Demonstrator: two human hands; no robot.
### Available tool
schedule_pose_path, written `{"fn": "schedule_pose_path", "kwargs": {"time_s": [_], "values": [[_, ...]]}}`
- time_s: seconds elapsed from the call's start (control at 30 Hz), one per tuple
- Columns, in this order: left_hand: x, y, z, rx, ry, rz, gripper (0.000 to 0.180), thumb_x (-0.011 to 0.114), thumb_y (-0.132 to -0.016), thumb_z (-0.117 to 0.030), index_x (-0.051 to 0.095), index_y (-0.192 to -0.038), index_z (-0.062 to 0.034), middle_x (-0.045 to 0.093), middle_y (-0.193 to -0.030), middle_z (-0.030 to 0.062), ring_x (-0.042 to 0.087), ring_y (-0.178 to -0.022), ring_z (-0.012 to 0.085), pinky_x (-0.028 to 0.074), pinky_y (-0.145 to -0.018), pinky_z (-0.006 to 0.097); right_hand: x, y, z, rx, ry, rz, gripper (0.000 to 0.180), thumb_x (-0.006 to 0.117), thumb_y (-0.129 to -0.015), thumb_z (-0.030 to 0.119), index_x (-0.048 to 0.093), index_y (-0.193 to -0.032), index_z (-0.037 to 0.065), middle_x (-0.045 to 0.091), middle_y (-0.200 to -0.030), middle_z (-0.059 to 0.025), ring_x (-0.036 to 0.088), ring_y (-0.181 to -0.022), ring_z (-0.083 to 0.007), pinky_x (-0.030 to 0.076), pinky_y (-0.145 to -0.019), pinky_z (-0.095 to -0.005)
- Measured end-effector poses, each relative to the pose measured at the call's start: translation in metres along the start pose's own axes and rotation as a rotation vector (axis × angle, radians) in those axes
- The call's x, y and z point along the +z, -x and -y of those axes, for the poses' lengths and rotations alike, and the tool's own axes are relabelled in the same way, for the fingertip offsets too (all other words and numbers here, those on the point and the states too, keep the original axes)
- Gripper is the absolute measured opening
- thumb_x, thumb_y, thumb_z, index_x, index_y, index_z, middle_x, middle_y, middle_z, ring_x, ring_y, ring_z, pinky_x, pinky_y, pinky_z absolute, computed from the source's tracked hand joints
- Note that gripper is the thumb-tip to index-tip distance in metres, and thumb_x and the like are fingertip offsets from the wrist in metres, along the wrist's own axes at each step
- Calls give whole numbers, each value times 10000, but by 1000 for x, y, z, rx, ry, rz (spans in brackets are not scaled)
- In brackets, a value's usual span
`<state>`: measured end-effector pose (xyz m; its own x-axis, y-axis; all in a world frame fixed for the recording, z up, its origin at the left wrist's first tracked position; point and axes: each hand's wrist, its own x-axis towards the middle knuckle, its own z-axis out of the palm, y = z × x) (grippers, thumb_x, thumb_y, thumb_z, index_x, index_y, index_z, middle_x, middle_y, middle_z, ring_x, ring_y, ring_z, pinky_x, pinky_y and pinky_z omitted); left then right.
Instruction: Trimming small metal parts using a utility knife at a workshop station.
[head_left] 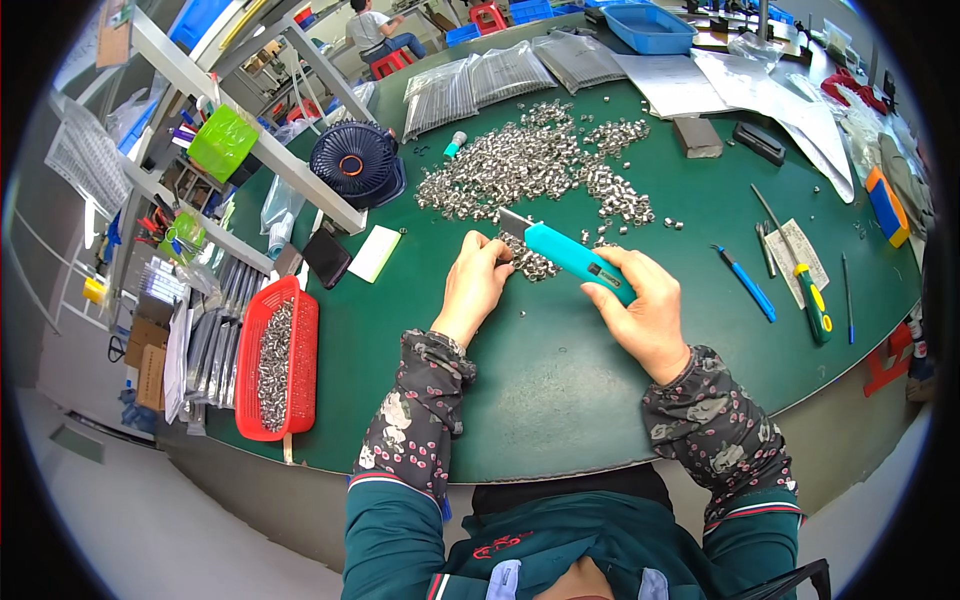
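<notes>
My right hand point(648, 312) grips a teal utility knife point(568, 254), its blade out and slanting toward the upper left. Close below the blade, my left hand point(474, 284) has thumb and fingers drawn together at the edge of a small cluster of metal rings point(540, 268). Whatever those fingertips hold is too small or hidden to make out. Beyond both hands spreads a large heap of small shiny metal rings point(520, 160) on the green tabletop point(540, 380). One loose ring lies between my wrists.
At left stand a red basket point(307, 370) of metal parts, a dark blue fan point(352, 165) and a phone point(327, 258). A screwdriver point(808, 290) and blue-handled tool point(750, 288) lie right. Bagged tubes point(510, 75) and a blue tray point(650, 38) sit behind. A person point(375, 35) sits farther off.
</notes>
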<state>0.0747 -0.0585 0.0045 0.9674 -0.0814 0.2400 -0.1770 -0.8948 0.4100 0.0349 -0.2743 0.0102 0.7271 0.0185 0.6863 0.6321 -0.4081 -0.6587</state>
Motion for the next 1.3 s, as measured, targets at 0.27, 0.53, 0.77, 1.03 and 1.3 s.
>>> {"fn": "schedule_pose_path", "kwargs": {"time_s": [0.27,0.53,0.77,1.03,1.3], "values": [[-16,14,-2,-119,276,-23,126,645,-775,-61,556,-858,-32,536,-822,43,536,-628,143,450,-562,279,3,1,-2,24,4,31,295,721,-672,98,606,-939,49,598,-766,-116,590,-691,-292,464,-607,-353],[-26,68,13,-349,1436,-21,128,598,-853,-78,535,-963,-54,546,-852,15,475,-621,51,387,-468,172,0,8,2,36,79,304,270,692,-713,189,612,-941,67,565,-728,-83,567,-694,-275,450,-611,-362],[-24,71,32,-318,1610,75,97,552,-891,-108,534,-983,-83,528,-871,12,444,-623,63,358,-466,174,3,10,10,53,49,528,234,619,-794,241,626,-949,65,538,-708,-96,549,-699,-278,438,-615,-382],[-19,70,31,-288,1534,85,116,565,-888,-123,551,-976,-50,537,-831,17,453,-613,50,375,-458,169,4,12,10,49,25,597,243,626,-787,229,625,-956,55,540,-702,-102,543,-669,-288,441,-597,-392],[-19,72,33,-339,1675,111,153,520,-919,-162,554,-997,-36,542,-818,22,443,-579,46,351,-450,167,4,10,9,-40,87,309,268,670,-738,159,598,-971,48,521,-697,-98,529,-657,-283,429,-584,-375]]}}
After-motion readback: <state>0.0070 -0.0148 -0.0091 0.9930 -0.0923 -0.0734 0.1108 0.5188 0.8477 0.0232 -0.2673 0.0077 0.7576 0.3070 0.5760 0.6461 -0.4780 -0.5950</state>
